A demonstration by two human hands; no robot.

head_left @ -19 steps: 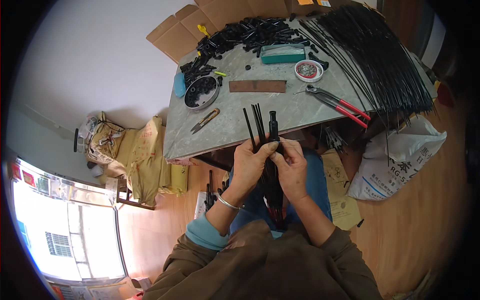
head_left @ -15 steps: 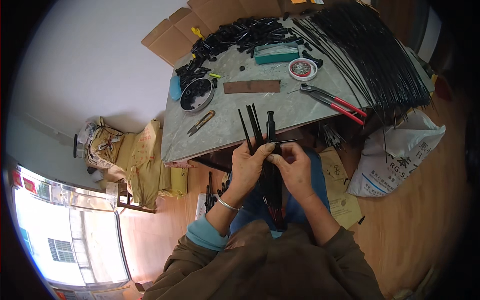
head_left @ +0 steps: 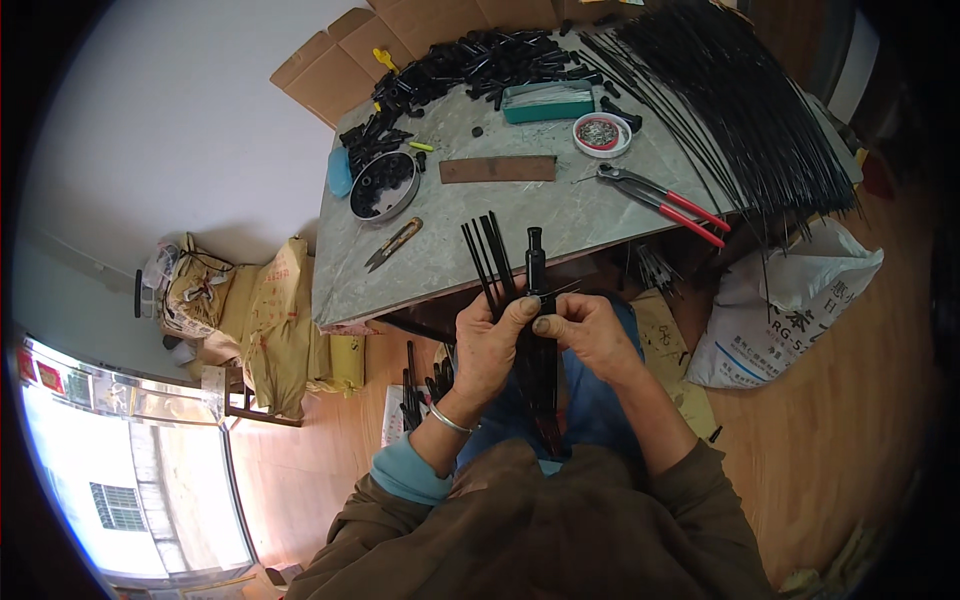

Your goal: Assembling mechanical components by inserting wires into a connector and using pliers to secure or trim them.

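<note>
My left hand is closed round several thin black rods, which fan out above it. Beside them a thicker black tubular fitting with a narrow neck stands upright, its lower part between my two hands. My right hand pinches at the base of this fitting, where a thin dark wire or pin sticks out sideways. The thumbs are close together. Below my hands the dark bundle runs down over my lap to reddish ends. What exactly lies under my right fingertips is hidden.
On the grey table are a knife, red-handled pincers, a brown strip, a round tin, a green box and a white dish. Black fittings and long rods cover its far side.
My right hand has shifted slightly, its fingers more curled at the fitting's base. The rods in my left hand lean further left, and the view has turned a little.
</note>
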